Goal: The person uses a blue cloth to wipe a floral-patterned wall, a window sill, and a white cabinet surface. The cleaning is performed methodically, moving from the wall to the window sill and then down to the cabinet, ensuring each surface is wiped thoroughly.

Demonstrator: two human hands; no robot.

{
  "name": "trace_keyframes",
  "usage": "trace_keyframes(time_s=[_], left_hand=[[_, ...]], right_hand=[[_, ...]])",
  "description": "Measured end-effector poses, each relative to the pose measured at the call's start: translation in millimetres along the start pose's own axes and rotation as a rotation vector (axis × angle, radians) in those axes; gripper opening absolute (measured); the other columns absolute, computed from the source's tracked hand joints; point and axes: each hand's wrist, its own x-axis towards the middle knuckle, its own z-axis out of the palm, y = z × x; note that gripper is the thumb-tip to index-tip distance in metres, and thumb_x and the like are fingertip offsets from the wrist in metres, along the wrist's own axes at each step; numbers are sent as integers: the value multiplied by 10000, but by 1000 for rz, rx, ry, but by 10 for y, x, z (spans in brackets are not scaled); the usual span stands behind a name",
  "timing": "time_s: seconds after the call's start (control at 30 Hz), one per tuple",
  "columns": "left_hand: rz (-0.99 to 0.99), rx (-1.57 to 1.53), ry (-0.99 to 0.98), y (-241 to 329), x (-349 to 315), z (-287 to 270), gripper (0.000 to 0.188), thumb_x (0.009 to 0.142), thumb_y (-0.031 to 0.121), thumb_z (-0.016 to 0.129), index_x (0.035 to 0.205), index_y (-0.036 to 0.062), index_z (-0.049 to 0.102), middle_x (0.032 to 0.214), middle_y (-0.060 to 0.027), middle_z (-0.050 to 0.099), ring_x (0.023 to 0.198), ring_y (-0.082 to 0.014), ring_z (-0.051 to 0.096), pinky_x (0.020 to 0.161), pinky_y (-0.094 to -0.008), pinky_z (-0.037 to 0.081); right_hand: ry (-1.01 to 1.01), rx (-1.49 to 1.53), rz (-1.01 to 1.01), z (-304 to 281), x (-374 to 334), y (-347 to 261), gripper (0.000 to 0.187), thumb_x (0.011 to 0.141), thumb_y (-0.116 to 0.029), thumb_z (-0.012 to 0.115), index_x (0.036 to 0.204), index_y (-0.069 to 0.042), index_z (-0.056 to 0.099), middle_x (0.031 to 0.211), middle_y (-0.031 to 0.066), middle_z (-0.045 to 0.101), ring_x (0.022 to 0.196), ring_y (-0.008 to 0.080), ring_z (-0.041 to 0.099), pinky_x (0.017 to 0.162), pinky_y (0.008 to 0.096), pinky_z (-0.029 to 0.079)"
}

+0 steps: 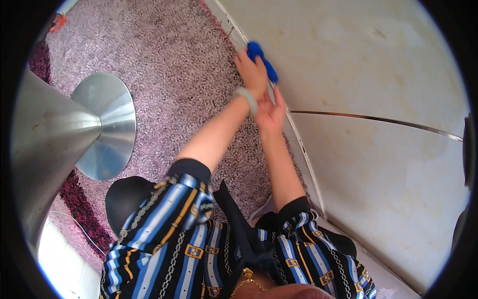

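Observation:
A bright blue cloth-like bundle (262,62) is pressed against the foot of a pale panel, where it meets the carpet. My left hand (253,74), with a pale bangle on its wrist, is closed on the bundle's near side. Some of its fingers are hidden, and slight blur hides whether the bundle is a cloth or a glove. Just below it, my right hand (270,113) is turned palm up beside the white trim (304,149). Its fingers are stretched apart, with nothing seen in them, and they come close to the bundle's lower end.
On the right rises a large off-white panel (358,70), crossed by a thin metal strip (368,117). Shaggy purple-grey carpet (174,60) covers the floor. A shiny metal pedestal (107,149) with a round base stands left. A thin white cord (74,222) lies at lower left.

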Motion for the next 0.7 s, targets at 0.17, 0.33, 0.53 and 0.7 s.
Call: trace_keyframes(time_s=[0.17,0.33,0.53,0.7], left_hand=[[-258,-18,-22,-75,887,-87,506,770,196,754,1196,-2,565,1085,-242,655,985,-371,637,890,-430,490],[-490,8,-146,198,369,-201,516,800,210,732,1229,-13,552,1120,-229,660,990,-334,652,890,-396,501],[-762,88,-421,156,-793,-319,461,890,271,604,1229,-36,545,1123,-242,653,1055,-327,620,932,-390,455],[-694,-16,-264,224,-135,-324,450,892,268,571,1247,-8,549,1151,-273,628,1067,-393,595,943,-424,436]], right_hand=[[-19,-86,4,563,249,251,449,960,-205,565,1321,43,467,1382,207,517,1281,326,504,1112,524,352],[-34,-228,124,169,392,192,357,940,-173,501,1245,11,525,1311,139,570,1269,255,489,1075,451,394],[-95,14,136,-562,69,-21,411,925,-260,507,1270,-38,491,1179,114,576,1112,239,552,973,431,437],[77,-223,145,-89,358,46,439,970,-340,460,1316,-78,524,1322,112,579,1180,258,568,977,528,426]])
